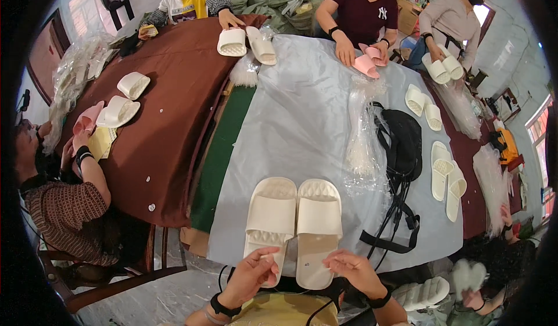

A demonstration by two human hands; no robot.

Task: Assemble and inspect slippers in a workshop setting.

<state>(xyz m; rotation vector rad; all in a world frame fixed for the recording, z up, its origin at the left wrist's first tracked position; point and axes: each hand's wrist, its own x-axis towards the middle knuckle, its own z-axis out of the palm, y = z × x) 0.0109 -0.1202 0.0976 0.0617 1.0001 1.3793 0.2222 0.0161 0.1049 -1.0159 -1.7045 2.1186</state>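
A pair of cream slide slippers lies side by side at the near edge of the grey-covered table, heels toward me. My left hand (254,276) is closed in a pinch over the heel of the left slipper (271,214). Beside the heel of the right slipper (318,218), my right hand (354,272) has its thumb and fingertips pressed together. Whatever either pinch holds is too small to make out. Both slippers rest flat, their wide straps facing up, and a small printed mark shows on the right one's insole.
Clear plastic wrapping (365,140) and a black bag (401,146) with trailing straps lie right of centre. More white slippers (447,178) line the right edge. Co-workers handle slippers around the tables, one with a pink pair (367,64). A brown-covered table (157,111) stands left.
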